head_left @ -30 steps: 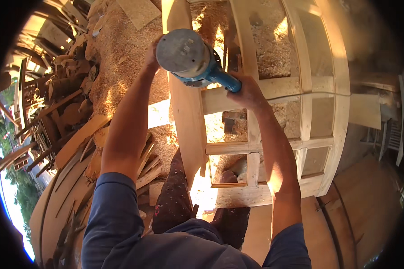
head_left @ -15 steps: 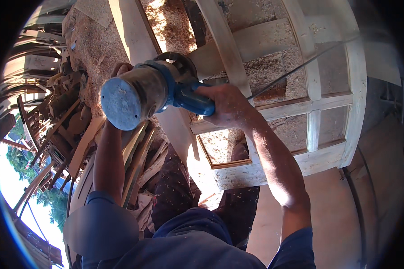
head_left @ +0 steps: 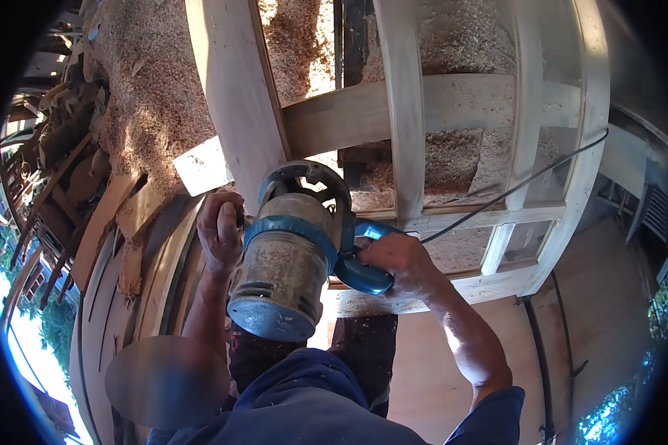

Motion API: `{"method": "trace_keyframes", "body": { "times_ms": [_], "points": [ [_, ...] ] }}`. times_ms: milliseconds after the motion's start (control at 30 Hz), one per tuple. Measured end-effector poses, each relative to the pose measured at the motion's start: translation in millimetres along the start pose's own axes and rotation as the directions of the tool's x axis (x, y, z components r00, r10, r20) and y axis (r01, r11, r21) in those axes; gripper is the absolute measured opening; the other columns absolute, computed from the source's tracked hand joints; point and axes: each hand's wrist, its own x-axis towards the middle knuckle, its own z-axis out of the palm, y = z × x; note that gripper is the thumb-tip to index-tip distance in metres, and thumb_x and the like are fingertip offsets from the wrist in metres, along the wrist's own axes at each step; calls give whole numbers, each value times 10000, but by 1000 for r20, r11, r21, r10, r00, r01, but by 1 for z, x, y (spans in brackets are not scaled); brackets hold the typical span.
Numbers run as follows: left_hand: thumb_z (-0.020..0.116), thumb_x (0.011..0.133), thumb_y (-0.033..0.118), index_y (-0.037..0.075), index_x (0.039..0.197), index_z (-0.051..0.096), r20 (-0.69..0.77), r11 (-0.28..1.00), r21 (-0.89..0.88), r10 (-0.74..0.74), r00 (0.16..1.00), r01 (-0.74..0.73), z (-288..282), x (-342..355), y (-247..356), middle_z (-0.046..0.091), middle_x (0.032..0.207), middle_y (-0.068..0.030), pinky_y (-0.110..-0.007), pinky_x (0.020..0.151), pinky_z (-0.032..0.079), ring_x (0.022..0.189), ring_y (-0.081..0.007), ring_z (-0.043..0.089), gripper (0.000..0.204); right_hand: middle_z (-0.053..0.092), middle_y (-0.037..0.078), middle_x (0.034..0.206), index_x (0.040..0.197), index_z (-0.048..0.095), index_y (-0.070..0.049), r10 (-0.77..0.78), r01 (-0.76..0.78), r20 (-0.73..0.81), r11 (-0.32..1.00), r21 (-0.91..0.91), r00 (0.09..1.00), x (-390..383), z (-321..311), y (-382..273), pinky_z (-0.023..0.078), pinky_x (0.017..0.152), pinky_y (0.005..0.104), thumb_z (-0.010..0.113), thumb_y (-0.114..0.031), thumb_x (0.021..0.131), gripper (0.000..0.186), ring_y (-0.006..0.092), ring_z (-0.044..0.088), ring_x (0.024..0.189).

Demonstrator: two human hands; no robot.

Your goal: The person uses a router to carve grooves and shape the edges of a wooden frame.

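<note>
A worn router (head_left: pixel 282 256) with a grey metal body and blue trim is tilted, its motor end toward me and its round base by the wooden frame. My right hand (head_left: pixel 401 265) is closed around its blue handle on the right. On the opposite side, my left hand (head_left: pixel 221 230) is curled around a dark knob, only partly visible. The pale wooden frame (head_left: pixel 404 141), with bars and rectangular openings like a panelled door or window, lies beyond the router. Whether the base touches the frame's near left corner cannot be told.
A dark cord (head_left: pixel 490 199) runs rightward over the frame. Wood shavings (head_left: pixel 145 96) are heaped at the far left and show through the openings. Planks and offcuts (head_left: pixel 100 230) crowd the left side. A flat brown sheet (head_left: pixel 460 363) lies on the right, with dark strips across it.
The router has come nearer to me and swung so its motor end faces my body. Both hands moved with it, and the left is now less hidden. The view has shifted across the frame.
</note>
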Motion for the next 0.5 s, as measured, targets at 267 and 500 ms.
{"method": "trace_keyframes", "body": {
  "times_ms": [267, 500],
  "points": [
    [455, 959, 155, -6, 910, 580, -5, 1000, -10, 9, 1000, -9, 7, -32, -11, 592, 815, -93, -287, 610, 419, 674, -130, 502, 210, 652, 14, 937, 994, 666, -174, -1, 2, 104, 1000, -4, 995, -13, 3, 1, 510, 694, 353, 853, -149, 495, 534, 200, 659, 775],
    [456, 945, 146, -2, 933, 571, -40, 1000, -11, 9, 999, -10, 10, -44, -16, 586, 813, -115, -299, 631, 424, 691, -154, 507, 189, 649, -9, 944, 1028, 670, -206, -24, 29, 154, 999, -32, 988, -15, 0, 7, 518, 701, 353, 858, -138, 409, 651, 201, 661, 793]
  ]
}}
